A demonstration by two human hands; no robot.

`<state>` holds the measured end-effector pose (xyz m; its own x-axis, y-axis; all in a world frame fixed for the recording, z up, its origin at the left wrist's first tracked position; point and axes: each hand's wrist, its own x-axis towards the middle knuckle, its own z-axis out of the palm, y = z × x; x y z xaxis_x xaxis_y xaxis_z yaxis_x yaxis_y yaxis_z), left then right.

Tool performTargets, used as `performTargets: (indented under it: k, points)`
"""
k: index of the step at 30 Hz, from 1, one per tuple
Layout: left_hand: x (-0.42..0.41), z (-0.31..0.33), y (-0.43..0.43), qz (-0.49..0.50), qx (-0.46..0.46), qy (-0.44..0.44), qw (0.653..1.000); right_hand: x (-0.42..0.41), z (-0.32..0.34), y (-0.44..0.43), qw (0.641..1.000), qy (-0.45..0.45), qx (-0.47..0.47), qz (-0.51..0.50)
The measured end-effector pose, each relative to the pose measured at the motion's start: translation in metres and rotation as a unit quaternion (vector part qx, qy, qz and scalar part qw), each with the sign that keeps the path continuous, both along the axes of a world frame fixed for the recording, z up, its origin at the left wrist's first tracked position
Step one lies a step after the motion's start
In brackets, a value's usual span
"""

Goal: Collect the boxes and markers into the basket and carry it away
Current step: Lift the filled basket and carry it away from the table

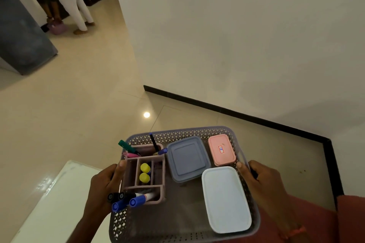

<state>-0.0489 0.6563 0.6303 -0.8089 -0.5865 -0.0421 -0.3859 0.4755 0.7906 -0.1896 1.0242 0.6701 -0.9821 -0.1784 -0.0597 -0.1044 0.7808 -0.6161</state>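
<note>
The grey perforated plastic basket (177, 131) hangs in the air in front of me, level, carried between my two hands above the floor. My left hand (102, 185) grips its left rim, fingers curled round the edge and the thumb laid over the top; my right hand (262, 177) clasps the right-hand rim the same way, thumb on the inside, fingers wrapped round the outside. Inside, along the left wall, stands a mauve plastic desk organiser (146, 159) with several compartments: two yellow-capped markers (145, 172) sit upright in its middle slot, blue-capped markers (136, 201) and black-capped ones lean out of its near slot towards me, and a green marker (126, 146) and a thin black pen (153, 141) jut from its far slots. Just right of the organiser lies a square grey-blue lidded plastic box (186, 159); a small pink rectangular box (221, 149) with a sticker on its lid sits in the far right corner, and a larger pale blue rectangular box (225, 197) lies along the right wall nearest me, just beside both. Below my left arm is a glossy white tabletop (49, 203). Cream floor tiles (79, 94) spread ahead, meeting a white wall (237, 35) edged with black skirting (237, 113). Far off at upper left, another person in white trousers (77, 2) stands near a lilac tub (57, 28), beside a tall grey cabinet (23, 35).
</note>
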Motion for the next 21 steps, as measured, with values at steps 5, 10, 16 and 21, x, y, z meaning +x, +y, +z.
performTargets:
  k: [5,10,16,21]
  points:
    - [-0.025,0.008,0.005,0.03,-0.006,0.003,1.0,-0.045,0.006,-0.007,0.999,-0.006,-0.033,0.015]
    - [-0.064,0.008,-0.007,0.038,-0.013,-0.009,0.999,-0.089,0.004,-0.025,0.999,-0.008,-0.051,0.012]
    - [-0.12,0.011,-0.028,0.069,-0.02,0.007,0.997,-0.153,0.006,-0.058,0.998,-0.005,-0.055,0.033]
    - [-0.15,0.005,-0.049,0.085,-0.021,-0.006,0.996,-0.205,0.013,-0.082,0.996,-0.023,-0.05,0.072]
